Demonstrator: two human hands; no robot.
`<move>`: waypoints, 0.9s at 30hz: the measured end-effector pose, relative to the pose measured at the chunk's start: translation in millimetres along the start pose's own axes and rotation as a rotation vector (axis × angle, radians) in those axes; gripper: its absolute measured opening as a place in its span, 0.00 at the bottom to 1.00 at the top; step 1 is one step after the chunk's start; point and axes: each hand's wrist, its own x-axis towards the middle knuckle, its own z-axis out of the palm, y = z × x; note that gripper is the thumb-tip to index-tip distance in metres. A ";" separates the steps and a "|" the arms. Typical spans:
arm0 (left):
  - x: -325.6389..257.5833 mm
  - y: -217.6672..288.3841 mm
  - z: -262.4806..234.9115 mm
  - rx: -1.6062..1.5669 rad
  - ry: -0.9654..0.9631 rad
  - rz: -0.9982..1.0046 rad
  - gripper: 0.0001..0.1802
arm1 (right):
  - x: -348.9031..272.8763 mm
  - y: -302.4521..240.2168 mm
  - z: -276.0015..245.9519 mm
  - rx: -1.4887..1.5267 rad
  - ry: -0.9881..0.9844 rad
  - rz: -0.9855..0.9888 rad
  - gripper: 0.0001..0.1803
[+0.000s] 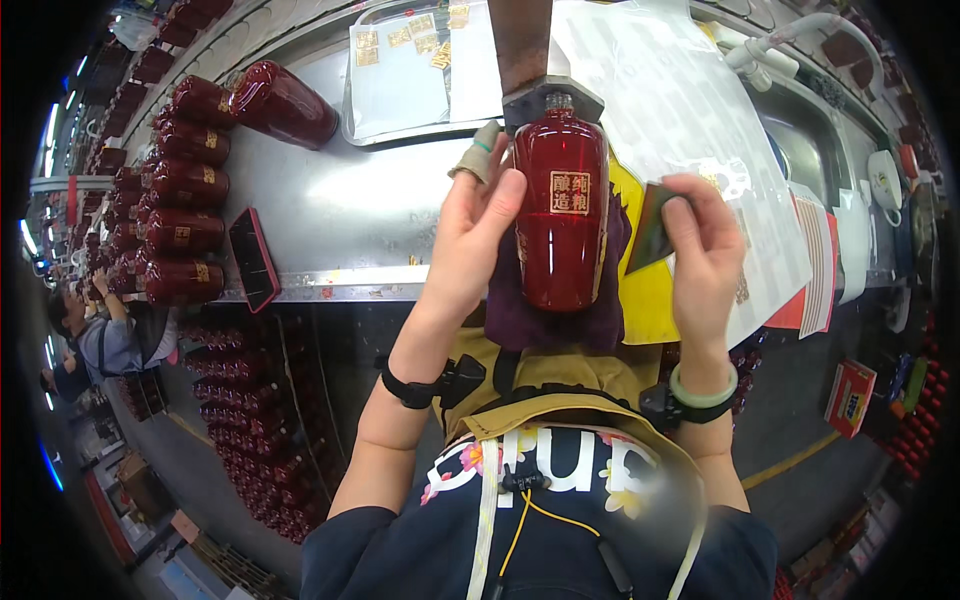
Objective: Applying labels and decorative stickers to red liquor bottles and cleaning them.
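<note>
A glossy dark red glass bottle [560, 255] lies in front of me with its bare neck pointing away, against a dark block. A gold square label with characters sits on its upper side. Beneath it is a dark purple cloth [508, 305]. Alongside the bottle's left side is my left hand [472, 220], fingers stretched out and thumb close to the glass. One of its fingers wears a pale fabric cover. To the right of the bottle, my right hand [708, 235] pinches a thin, dark green flat piece [648, 238] between thumb and fingers.
Several red bottles [185, 232] stand in rows at left; another [285, 105] lies nearby beside a phone-like dark slab [253, 260]. A metal tray [410, 135] bears gold labels [425, 40]. White sheeting [715, 120], a yellow cloth [645, 312] and a sink [815, 125] are right.
</note>
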 end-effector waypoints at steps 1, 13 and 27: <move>0.3 1.1 -1.7 -0.001 -0.002 0.000 0.39 | 7.3 4.2 -8.0 0.002 0.026 -0.050 0.10; -7.4 -2.7 22.2 0.173 -0.034 0.058 0.52 | 39.7 -5.8 15.2 -0.210 -0.054 -0.235 0.18; -23.4 -10.3 5.5 0.066 0.083 0.112 0.44 | 57.6 -33.0 33.1 -0.873 -0.573 -1.181 0.15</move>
